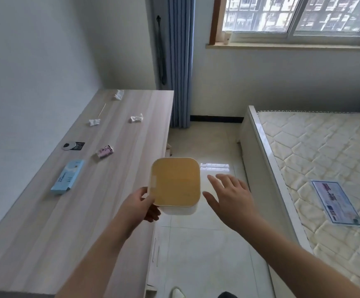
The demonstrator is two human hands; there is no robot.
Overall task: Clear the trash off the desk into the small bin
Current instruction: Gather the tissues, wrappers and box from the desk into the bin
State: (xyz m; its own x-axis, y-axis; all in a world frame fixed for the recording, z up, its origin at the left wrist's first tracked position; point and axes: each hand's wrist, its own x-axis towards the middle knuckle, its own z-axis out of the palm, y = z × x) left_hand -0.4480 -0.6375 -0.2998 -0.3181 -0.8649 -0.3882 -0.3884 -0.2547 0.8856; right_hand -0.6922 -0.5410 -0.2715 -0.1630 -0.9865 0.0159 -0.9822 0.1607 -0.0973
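Note:
My left hand (141,204) grips the left rim of a small white bin (176,182) with a yellow inside, held in the air just off the desk's right edge. The bin looks empty. My right hand (226,195) hovers open to the right of the bin, apart from it. On the wooden desk (45,244) lie three crumpled white tissues (136,118) (94,122) (119,95), a thin stick (101,110), a pink crumpled wrapper (105,151), a light blue flat box (67,177) and a black packet with a round disc (73,146).
The desk stands against the left wall. A bed with a bare quilted mattress (325,164) and a leaflet (337,203) fills the right side. Tiled floor (207,244) runs between desk and bed. Blue curtain (180,61) and a window lie beyond.

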